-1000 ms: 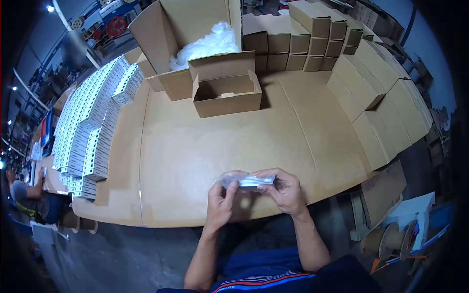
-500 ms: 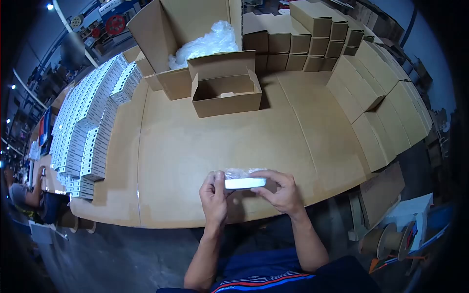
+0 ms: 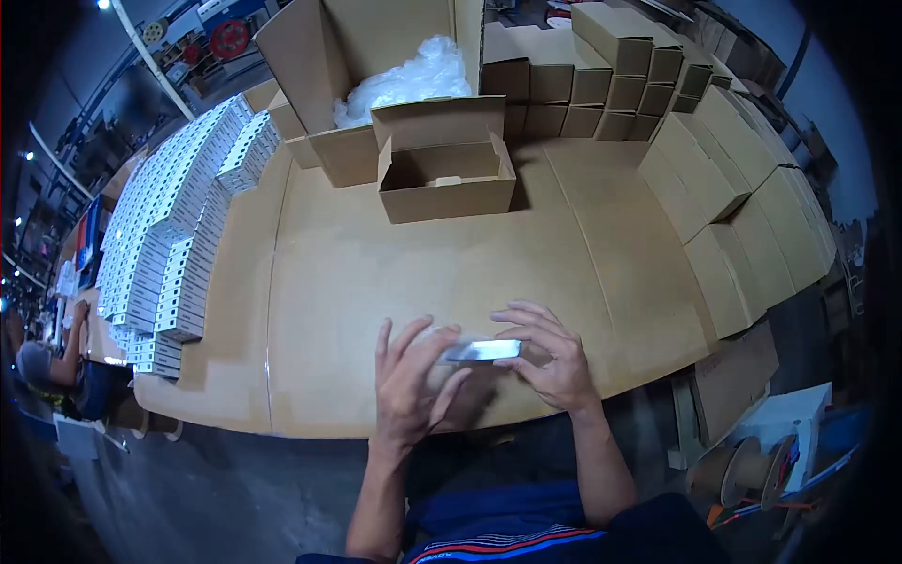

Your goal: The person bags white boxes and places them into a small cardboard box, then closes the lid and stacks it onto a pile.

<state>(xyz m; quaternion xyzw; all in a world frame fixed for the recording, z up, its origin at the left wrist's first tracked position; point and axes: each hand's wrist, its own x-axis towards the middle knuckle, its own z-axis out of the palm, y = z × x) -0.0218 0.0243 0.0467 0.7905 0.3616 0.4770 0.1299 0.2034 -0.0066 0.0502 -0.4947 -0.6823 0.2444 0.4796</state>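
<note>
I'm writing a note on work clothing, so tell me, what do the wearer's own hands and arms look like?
The left hand and right hand are bare, with no gloves or watch showing. Both forearms are uncovered too. The top is dark navy, with white, red and blue stripes and pale lettering, too small to read.

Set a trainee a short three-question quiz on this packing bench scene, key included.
1. Multiple choice: what lies in the big box behind the small open box?
A) spools
B) clear plastic
C) gloves
2. True or false: the right hand has hold of the small packet.
3. Fill in: the white boxes are piled toward the person's ____ side of the table.

Key: 1 B; 2 true; 3 left
</note>
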